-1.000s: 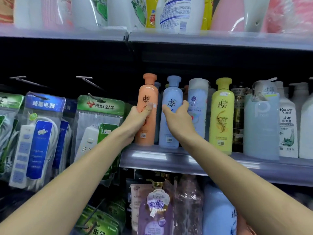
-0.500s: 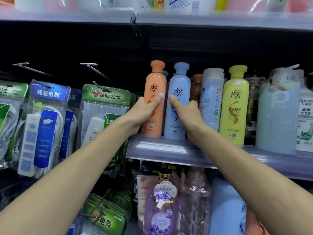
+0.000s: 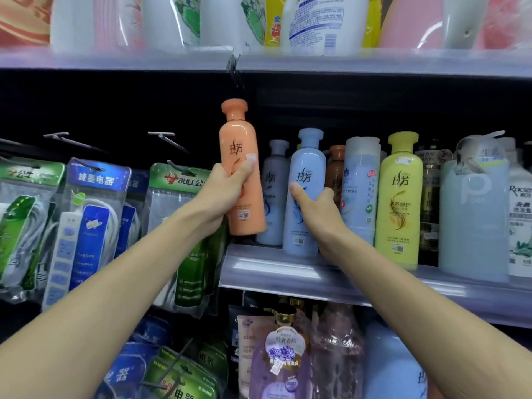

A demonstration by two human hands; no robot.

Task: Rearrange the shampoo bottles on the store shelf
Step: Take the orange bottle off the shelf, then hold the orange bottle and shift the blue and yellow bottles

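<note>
My left hand [image 3: 224,194] grips an orange shampoo bottle [image 3: 240,145] and holds it lifted off the middle shelf [image 3: 288,272], slightly tilted. My right hand [image 3: 315,207] wraps around a light blue shampoo bottle [image 3: 306,168] that stands on the shelf's front edge. Behind the gap stands a second pale blue bottle [image 3: 273,180]. To the right in the same row are a brown bottle [image 3: 336,165], a clear blue bottle [image 3: 359,182] and a yellow bottle [image 3: 400,197].
Further right stand a large pale blue pump bottle [image 3: 475,214] and a white Racien bottle [image 3: 519,226]. Packaged power strips [image 3: 89,220] hang on hooks at the left. Detergent bottles [image 3: 316,21] fill the top shelf. A purple bottle [image 3: 283,358] and refill pouches sit below.
My left hand has lifted the orange bottle up off the shelf and leftward, which uncovers the pale blue bottle behind it. My right hand stays on the light blue bottle.
</note>
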